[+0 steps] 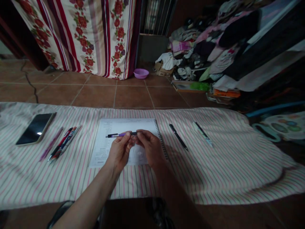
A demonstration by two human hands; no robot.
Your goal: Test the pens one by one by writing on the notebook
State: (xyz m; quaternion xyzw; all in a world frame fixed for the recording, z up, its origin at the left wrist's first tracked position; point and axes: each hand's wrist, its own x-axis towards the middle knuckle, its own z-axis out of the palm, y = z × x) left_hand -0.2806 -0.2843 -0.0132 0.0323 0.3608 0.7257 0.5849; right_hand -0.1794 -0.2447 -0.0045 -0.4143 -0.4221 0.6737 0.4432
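Observation:
A purple and black pen point(116, 135) lies level between my two hands, above a spiral notebook point(100, 148) with printed pages. My left hand point(121, 149) pinches the pen's purple middle between thumb and fingers. At the pen's dark right end, my right hand point(150, 144) has its fingertips closed on it. The fingers of both hands nearly meet over the page. Right of the notebook lies a black pen point(178, 136), and farther right a pale green and black pen point(203, 134). Several pens point(63, 144) lie side by side on the left.
A smartphone point(36, 128) rests at the far left of the striped cloth point(226, 171). Beyond the cloth's back edge is a tiled floor point(97, 93) with a purple basin point(141, 73). A floral curtain point(95, 38) hangs behind, and a pile of clothes point(202, 47) stands back right.

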